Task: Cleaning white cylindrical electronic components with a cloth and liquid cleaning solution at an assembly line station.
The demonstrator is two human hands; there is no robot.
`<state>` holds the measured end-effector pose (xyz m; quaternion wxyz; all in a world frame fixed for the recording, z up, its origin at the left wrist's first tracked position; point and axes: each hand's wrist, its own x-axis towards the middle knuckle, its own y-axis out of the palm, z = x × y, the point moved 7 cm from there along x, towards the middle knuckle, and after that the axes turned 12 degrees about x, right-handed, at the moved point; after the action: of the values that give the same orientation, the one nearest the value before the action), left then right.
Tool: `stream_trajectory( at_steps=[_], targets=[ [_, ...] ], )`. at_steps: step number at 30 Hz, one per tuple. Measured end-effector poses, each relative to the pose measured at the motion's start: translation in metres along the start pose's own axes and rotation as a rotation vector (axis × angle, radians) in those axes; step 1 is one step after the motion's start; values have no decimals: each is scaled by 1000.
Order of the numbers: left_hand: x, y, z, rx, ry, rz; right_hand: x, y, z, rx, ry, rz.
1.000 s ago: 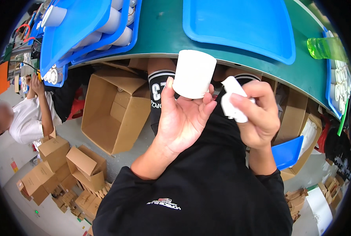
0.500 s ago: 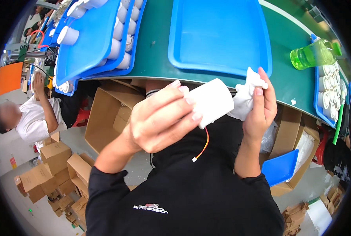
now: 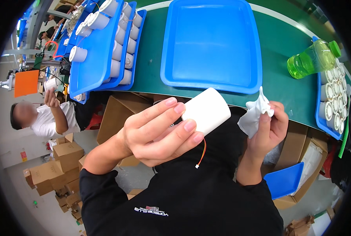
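A white cylindrical part [image 3: 208, 111] with a smooth side is held up in front of my chest by my left hand [image 3: 159, 133], fingers wrapped round its near end. Thin red and yellow wires [image 3: 202, 154] hang from it and finish in a small white connector. My right hand [image 3: 270, 128] pinches a crumpled white cloth [image 3: 255, 115] between thumb and fingers, a little to the right of the cylinder and apart from it. Beyond both hands, a blue tray [image 3: 213, 47] with nothing in it lies on the green table.
Stacked blue trays [image 3: 93, 74] of white cylinders stand at the left. A green liquid bottle [image 3: 307, 61] and another tray of cylinders [image 3: 333, 96] are at the right. Cardboard boxes [image 3: 120, 114] sit under the table edge. A co-worker [image 3: 51, 118] sits at the left, holding a white cylinder.
My right hand with the cloth has moved slightly right and down, away from the cylinder. The cylinder in my left hand has tilted a little. The whole view has shifted.
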<state>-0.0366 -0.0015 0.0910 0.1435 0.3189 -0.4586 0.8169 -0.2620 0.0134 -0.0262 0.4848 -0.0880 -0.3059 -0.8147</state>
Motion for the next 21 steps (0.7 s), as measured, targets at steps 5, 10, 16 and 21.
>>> stream_trajectory(
  at_steps=[5,10,16,21],
  targets=[
    [5,6,-2,64,39,-12,1,37,43,-196,-401,329],
    [13,13,-3,41,35,-4,0,69,48,-150,-495,514],
    [35,46,62,-71,-45,225,46,34,15,-530,-283,13],
    [34,165,193,-67,-261,713,37,19,25,-470,-252,30]
  ],
)
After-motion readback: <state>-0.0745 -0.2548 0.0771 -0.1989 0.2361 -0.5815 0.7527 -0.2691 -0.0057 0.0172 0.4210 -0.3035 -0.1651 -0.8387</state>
